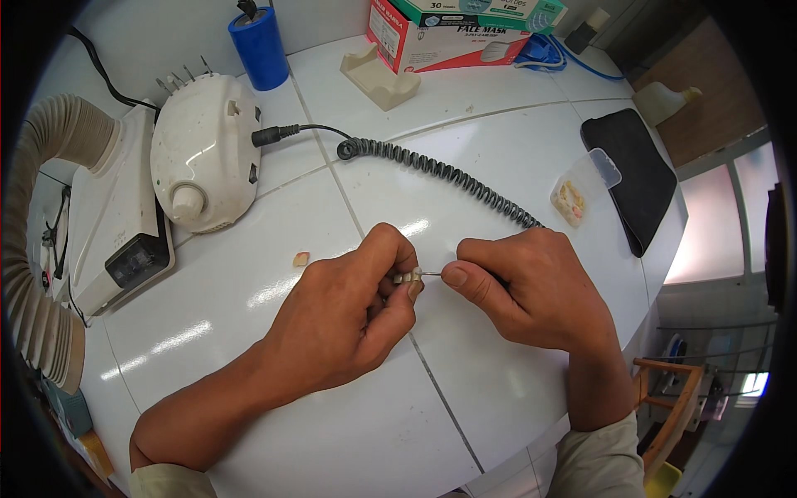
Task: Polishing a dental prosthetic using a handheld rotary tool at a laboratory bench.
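My left hand (344, 309) is closed in a pinch, thumb and fingertips around a small, pale tooth piece (404, 278), which juts out at two o'clock from that hand and nine o'clock from my right. It is off the counter (374, 440), and its long axis seems to run roughly nine to three. My right hand (531, 286) is curled closed on a thin metal tool (431, 273), whose shaft points at nine o'clock, straight toward the piece; I cannot tell whether its tip touches. The left hand is nearer, being the one that holds the piece. At one o'clock from my right hand, well apart, a clear tub (559, 197) holds pale and pinkish bits (571, 202). A loose fragment (301, 259) lies just beside my left hand, at eleven. Farther along eleven sits a white drill box (203, 137), thin bits upright on top; a coiled cord (448, 172) runs from it toward my right hand. A blue can (259, 54), between eleven and twelve, has something dark poking out.
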A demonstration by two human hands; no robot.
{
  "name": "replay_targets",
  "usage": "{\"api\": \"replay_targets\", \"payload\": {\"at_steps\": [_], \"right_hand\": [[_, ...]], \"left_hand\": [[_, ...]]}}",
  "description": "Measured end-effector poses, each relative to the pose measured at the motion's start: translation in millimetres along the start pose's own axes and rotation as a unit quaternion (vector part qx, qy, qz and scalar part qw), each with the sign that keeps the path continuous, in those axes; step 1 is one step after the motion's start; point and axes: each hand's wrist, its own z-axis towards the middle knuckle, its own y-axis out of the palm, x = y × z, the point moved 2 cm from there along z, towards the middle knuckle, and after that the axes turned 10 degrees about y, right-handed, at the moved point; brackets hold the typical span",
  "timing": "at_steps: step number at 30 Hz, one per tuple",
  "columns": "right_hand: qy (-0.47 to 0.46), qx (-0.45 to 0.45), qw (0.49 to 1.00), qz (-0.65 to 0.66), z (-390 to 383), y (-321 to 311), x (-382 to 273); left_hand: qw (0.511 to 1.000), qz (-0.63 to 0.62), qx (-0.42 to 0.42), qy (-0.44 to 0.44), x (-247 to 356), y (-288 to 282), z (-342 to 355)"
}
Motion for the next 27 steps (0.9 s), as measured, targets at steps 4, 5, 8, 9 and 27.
{"api": "replay_targets", "payload": {"at_steps": [4,5,8,9,27], "right_hand": [[0.002,0.002,1.0,-0.001,0.2,0.7,0.2],[0.001,0.002,1.0,-0.001,-0.1,1.8,1.0],[-0.032,0.03,0.999,0.015,-0.8,3.2,1.5],[-0.029,0.029,0.999,0.015,-0.6,3.2,1.1],[0.006,-0.006,1.0,0.001,0.6,0.2,-1.1]], "left_hand": [[1.0,0.005,-0.005,-0.006,1.4,-0.6,0.5],[1.0,0.005,-0.005,-0.006,1.6,-0.6,0.5],[1.0,0.009,-0.006,-0.003,2.0,-0.4,0.4],[1.0,0.006,-0.007,-0.008,1.7,-0.3,0.3],[1.0,0.012,-0.011,-0.011,2.1,-1.2,0.5]]}}
